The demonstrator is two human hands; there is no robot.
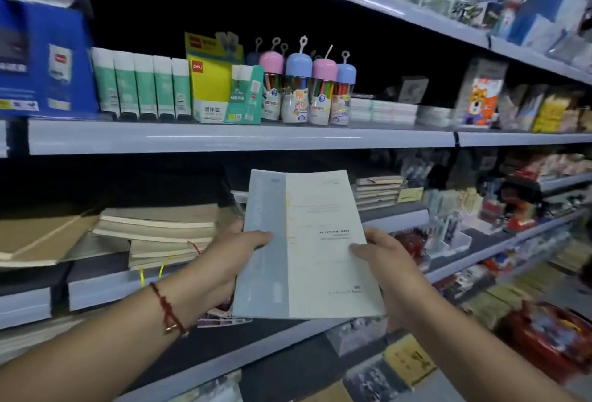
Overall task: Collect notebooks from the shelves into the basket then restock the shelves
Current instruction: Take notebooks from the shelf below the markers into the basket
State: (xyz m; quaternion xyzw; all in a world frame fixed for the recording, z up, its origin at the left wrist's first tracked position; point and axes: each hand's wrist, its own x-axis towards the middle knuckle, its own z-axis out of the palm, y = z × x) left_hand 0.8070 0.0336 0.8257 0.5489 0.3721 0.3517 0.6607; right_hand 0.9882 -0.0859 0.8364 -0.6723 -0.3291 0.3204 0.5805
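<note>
Pale blue-and-cream notebook [307,241] held up in front of the middle shelf [397,214], gripped along its left edge by the left hand [234,251] and at its right edge by the right hand [384,254]. Unclear whether being collected or restocked; no basket in view. Stacked kraft notebooks [157,232] left on the shelf. Above, glue sticks [141,84] and capped pen jars [307,87], clear of the path.

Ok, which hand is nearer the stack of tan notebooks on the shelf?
Left. The left hand grips the blue-and-white notebook's left edge, right beside the tan notebook stack. The right hand holds the opposite edge, farther away.
</note>
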